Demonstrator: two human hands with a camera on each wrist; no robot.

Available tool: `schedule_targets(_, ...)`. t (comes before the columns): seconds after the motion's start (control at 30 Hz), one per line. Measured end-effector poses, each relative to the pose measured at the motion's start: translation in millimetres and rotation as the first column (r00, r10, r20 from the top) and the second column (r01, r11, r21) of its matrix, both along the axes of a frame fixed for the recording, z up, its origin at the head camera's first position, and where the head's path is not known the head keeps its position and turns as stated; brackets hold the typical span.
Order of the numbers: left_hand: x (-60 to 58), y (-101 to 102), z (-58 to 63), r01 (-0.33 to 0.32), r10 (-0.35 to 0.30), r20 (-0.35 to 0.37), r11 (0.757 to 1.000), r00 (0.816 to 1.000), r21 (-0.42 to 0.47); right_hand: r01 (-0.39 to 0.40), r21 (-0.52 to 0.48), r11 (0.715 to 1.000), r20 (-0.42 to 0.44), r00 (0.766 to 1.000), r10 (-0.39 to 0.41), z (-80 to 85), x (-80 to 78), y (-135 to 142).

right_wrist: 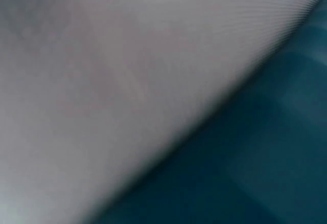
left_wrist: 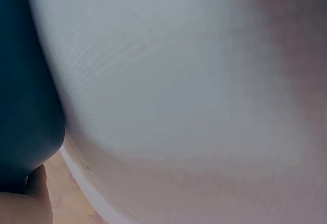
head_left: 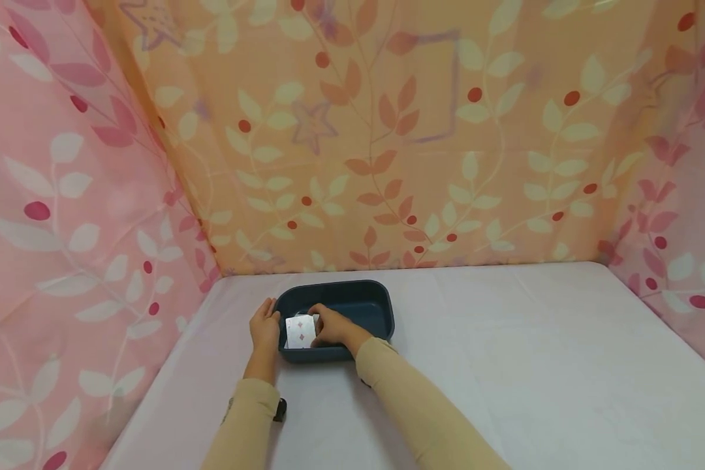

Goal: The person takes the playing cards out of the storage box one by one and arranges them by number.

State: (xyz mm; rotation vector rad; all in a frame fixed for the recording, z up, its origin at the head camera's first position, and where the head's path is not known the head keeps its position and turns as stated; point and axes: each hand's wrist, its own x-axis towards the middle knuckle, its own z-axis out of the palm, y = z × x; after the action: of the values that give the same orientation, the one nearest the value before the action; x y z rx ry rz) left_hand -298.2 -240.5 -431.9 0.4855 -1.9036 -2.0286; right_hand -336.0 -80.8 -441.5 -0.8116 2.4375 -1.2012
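Observation:
A dark blue rectangular basin (head_left: 329, 356) with rounded corners stands on the table. My left hand (head_left: 264, 326) holds its left end, fingers along the outer wall and thumb at the rim. In the left wrist view, part of the left hand (left_wrist: 25, 203) shows beside the basin's corner (left_wrist: 30, 106). Inside the basin, my right hand (head_left: 331, 326) grips white playing cards (head_left: 300, 331) by their right side. Two red diamonds show on the front card, which leans near the left wall. Only the blurred basin (right_wrist: 255, 168) and a pale surface appear in the right wrist view.
A white cloth covers the table (head_left: 505, 365). An orange leaf-patterned curtain (head_left: 388, 130) hangs along the back edge. Pink patterned curtains stand at the left (head_left: 64, 228) and right (head_left: 699, 196). A small black object (head_left: 279, 410) sits at the left wrist.

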Motion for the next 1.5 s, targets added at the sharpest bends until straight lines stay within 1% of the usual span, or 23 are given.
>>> schedule_targets(0.07, 0.9, -0.1, 0.6, 0.005, -0.005, 0.005, 1.0, 1.0, 0.011, 0.004, -0.067, 0.998, 0.033, 0.999, -0.002, 0.1, 0.4, -0.8)
schedule_targets(0.13, 1.5, -0.1, 1.3, 0.009, -0.009, 0.006, 1.0, 1.0, 0.016, 0.016, -0.112, 0.994, 0.059, 0.998, -0.009, 1.0, 1.1, -1.5)
schedule_targets(0.27, 1.7, -0.6, 1.3, 0.003, -0.003, -0.009, 1.0, 1.0, 0.014, 0.043, -0.161, 0.986, 0.086, 0.996, -0.029, 3.0, 3.0, -1.4)
schedule_targets(0.37, 1.3, -0.1, 1.1, -0.004, 0.004, -0.008, 1.0, 1.0, 0.006, 0.091, -0.191, 0.977, 0.123, 0.99, -0.068, 4.4, 3.1, 0.5)
schedule_targets(0.5, -0.2, 0.9, 0.9, -0.012, 0.012, -0.002, 1.0, 1.0, 0.01, 0.178, -0.286, 0.942, 0.21, 0.97, -0.12, 7.9, 2.1, 4.8)
schedule_targets(0.6, -1.3, 1.7, 0.7, -0.004, 0.004, -0.001, 1.0, 1.0, 0.003, 0.207, -0.331, 0.92, 0.228, 0.964, -0.135, 11.3, 1.6, 10.3)
schedule_targets(0.7, -0.5, 0.8, 1.0, 0.006, -0.006, -0.002, 1.0, 1.0, -0.005, 0.205, -0.332, 0.921, 0.203, 0.969, -0.142, 14.3, 1.0, 15.7)
schedule_targets(0.83, 1.8, -1.5, 1.6, 0.025, -0.025, -0.003, 1.0, 1.0, 0.003, 0.21, -0.343, 0.915, 0.194, 0.969, -0.15, 20.6, 0.0, 25.0)
schedule_targets(1.0, 2.3, -1.2, 2.2, 0.036, -0.036, 0.0, 0.999, 0.999, 0.017, 0.229, -0.375, 0.898, 0.221, 0.963, -0.154, 30.8, -0.8, 40.5)
schedule_targets(1.13, 2.4, -0.9, 1.4, 0.04, -0.04, -0.002, 0.998, 0.999, 0.047, 0.245, -0.389, 0.888, 0.252, 0.956, -0.153, 36.9, -2.1, 52.1)
schedule_targets(1.23, 2.4, -1.5, 0.6, 0.046, -0.046, 0.0, 0.997, 0.999, 0.058, 0.251, -0.387, 0.887, 0.258, 0.953, -0.157, 41.0, -2.8, 60.9)
schedule_targets(1.37, 2.5, -2.7, 0.8, 0.041, -0.041, -0.001, 0.998, 0.999, 0.051, 0.253, -0.373, 0.893, 0.242, 0.955, -0.17, 45.3, -5.5, 70.9)
schedule_targets(1.5, 2.0, -2.9, 1.2, 0.036, -0.036, -0.011, 0.998, 0.999, 0.046, 0.257, -0.371, 0.892, 0.236, 0.956, -0.177, 48.7, -8.0, 79.3)
